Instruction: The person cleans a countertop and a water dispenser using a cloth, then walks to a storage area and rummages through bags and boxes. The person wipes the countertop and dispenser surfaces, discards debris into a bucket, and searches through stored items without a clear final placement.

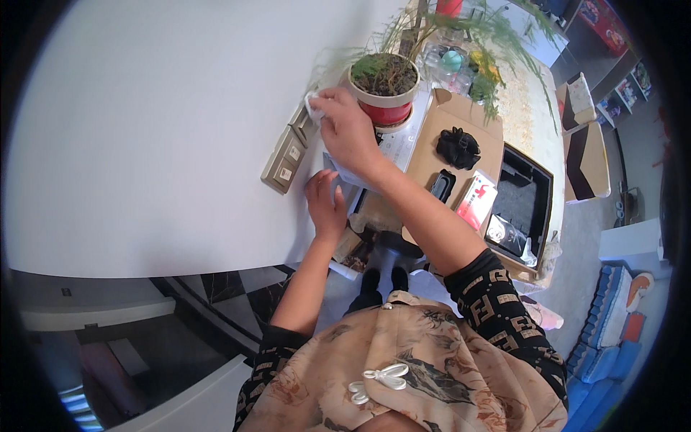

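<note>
White cloth [314, 106], mostly hidden under the right hand [350, 135], is pinched against the wall switches [290, 151] beside the potted fern [385, 86]; left hand [325, 205] below, fingers together.

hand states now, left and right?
Left hand: open, resting flat on the table edge.
Right hand: pressing a white cloth against the wall sockets.

We face a plain white wall [165, 129], evenly lit and taking up most of the view. Below it we see dark and pale floor tiles [230, 284]. A long tabletop [529, 122] with a pale patterned cover runs away along the wall. Far off to the side stands blue cushioned seating [601, 324].
</note>
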Demonstrator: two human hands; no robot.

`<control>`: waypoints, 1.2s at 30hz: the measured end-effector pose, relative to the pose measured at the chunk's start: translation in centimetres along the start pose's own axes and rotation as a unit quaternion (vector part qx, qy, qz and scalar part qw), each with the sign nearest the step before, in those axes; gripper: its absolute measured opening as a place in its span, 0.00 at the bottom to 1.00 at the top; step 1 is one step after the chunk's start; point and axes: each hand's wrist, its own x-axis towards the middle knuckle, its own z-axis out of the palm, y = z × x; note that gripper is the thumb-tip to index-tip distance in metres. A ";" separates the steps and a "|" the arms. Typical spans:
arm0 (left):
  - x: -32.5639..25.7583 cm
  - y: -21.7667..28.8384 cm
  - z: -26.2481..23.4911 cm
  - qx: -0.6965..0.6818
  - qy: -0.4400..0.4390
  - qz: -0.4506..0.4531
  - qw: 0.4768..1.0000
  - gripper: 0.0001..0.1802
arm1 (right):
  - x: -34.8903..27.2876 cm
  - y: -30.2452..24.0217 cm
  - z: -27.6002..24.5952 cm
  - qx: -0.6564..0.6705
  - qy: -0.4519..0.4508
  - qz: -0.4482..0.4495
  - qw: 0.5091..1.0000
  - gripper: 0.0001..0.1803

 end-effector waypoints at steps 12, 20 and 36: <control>-1.6 1.7 -5.4 -0.129 -0.013 -0.108 0.986 0.17 | -0.2 -0.3 -1.2 0.038 0.005 0.036 0.999 0.19; -0.5 2.2 -5.7 -0.199 -0.026 -0.126 0.971 0.16 | -3.3 -2.8 0.2 0.045 -0.074 -0.044 0.995 0.20; -5.4 -1.7 -5.2 -0.280 -0.039 -0.237 0.929 0.13 | -11.7 -3.2 -4.9 -0.018 -0.249 -0.003 0.968 0.23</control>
